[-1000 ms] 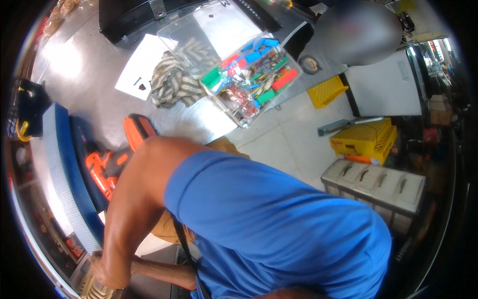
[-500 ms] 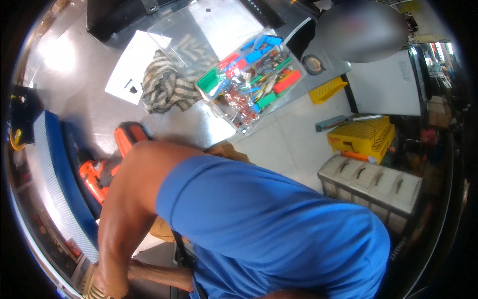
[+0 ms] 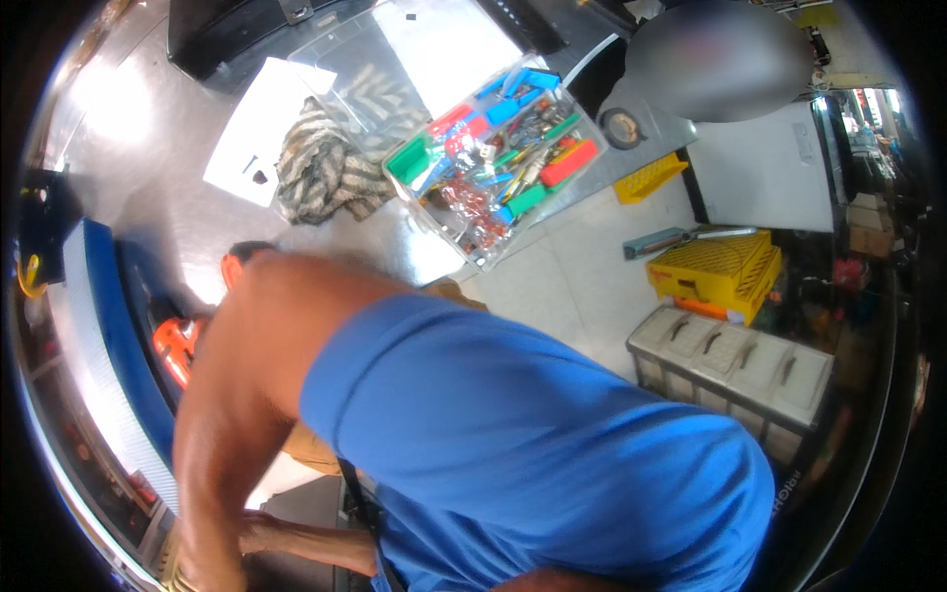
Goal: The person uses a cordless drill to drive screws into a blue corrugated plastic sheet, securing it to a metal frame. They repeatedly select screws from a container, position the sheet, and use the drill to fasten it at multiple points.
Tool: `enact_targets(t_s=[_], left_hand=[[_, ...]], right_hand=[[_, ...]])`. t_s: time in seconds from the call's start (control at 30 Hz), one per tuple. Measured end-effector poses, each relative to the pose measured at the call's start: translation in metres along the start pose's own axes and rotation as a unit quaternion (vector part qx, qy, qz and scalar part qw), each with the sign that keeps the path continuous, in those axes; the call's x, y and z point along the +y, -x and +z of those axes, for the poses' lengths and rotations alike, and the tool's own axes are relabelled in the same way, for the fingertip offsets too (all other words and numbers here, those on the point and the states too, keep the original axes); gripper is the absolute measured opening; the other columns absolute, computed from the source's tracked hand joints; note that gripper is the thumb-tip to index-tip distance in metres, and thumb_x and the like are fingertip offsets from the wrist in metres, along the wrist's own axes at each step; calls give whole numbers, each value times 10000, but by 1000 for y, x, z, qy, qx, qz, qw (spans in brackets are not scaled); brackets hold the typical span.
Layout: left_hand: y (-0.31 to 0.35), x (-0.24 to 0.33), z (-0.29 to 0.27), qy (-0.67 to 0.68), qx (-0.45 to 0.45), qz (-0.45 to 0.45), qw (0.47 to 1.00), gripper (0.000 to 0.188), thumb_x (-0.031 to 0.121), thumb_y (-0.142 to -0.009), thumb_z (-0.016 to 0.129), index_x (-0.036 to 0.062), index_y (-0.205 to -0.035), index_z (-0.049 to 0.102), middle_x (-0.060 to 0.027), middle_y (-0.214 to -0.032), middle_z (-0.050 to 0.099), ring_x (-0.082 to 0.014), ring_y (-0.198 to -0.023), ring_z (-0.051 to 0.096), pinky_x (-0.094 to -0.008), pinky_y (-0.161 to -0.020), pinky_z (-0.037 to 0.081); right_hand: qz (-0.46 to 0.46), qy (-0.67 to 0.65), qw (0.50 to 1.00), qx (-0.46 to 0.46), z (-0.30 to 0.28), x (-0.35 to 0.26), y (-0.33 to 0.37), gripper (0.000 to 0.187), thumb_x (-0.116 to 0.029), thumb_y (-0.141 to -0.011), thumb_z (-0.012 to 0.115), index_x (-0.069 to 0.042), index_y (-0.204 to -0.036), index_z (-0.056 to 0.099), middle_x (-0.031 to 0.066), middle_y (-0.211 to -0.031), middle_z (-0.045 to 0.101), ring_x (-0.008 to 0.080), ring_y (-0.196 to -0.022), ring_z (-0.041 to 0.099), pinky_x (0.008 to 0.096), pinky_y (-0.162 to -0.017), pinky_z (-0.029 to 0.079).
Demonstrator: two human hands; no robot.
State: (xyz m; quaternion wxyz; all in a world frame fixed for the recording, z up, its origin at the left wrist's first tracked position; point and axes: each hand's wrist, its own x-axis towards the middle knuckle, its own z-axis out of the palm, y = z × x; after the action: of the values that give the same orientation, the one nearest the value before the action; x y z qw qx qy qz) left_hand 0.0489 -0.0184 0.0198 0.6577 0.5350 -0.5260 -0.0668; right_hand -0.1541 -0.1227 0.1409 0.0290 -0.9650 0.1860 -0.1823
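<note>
Pale lettering [image 3: 786, 493] shows lower right; hands [image 3: 258, 534] near beige object [image 3: 170, 566].

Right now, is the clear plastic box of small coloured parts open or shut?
Open: the box has its transparent lid laid back off it, leaving red, blue and green pieces inside uncovered.

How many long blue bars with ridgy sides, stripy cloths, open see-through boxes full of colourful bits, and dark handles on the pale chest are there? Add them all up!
Long blue bar: 1
Stripy cloth: 1
Open see-through box: 1
Dark handles on the pale chest: 4
Total: 7
</note>
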Motion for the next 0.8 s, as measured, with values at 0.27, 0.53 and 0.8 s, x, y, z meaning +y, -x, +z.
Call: enact_targets(t_s=[0.27,0.53,0.8], left_hand=[[-3,-5,5,-5,8,-2,1000,500,151,-895,758,-22,-1297,516,-177,-1363,551,-268,-1227,558,-397,-1044,468],[-3,24,-17,-49,27,-87,995,603,106,-902,743,-42,-1404,443,-230,-1432,480,-325,-1276,521,-453,-1079,437],[-20,55,-15,-198,-71,-125,970,714,313,-905,727,-19,-1449,405,-218,-1419,462,-346,-1284,513,-459,-1098,416]], right_hand=[[145,-44,979,-135,-216,114,206,406,-258,-852,722,2,-1145,616,135,-1070,659,252,-1013,628,361,-898,508],[522,-151,807,233,-179,42,458,134,-98,-916,708,-10,-1018,703,34,-848,677,92,-772,610,249,-699,496],[512,-106,832,186,-148,41,485,102,-38,-807,753,-18,-905,732,60,-868,694,170,-807,599,302,-724,479]])
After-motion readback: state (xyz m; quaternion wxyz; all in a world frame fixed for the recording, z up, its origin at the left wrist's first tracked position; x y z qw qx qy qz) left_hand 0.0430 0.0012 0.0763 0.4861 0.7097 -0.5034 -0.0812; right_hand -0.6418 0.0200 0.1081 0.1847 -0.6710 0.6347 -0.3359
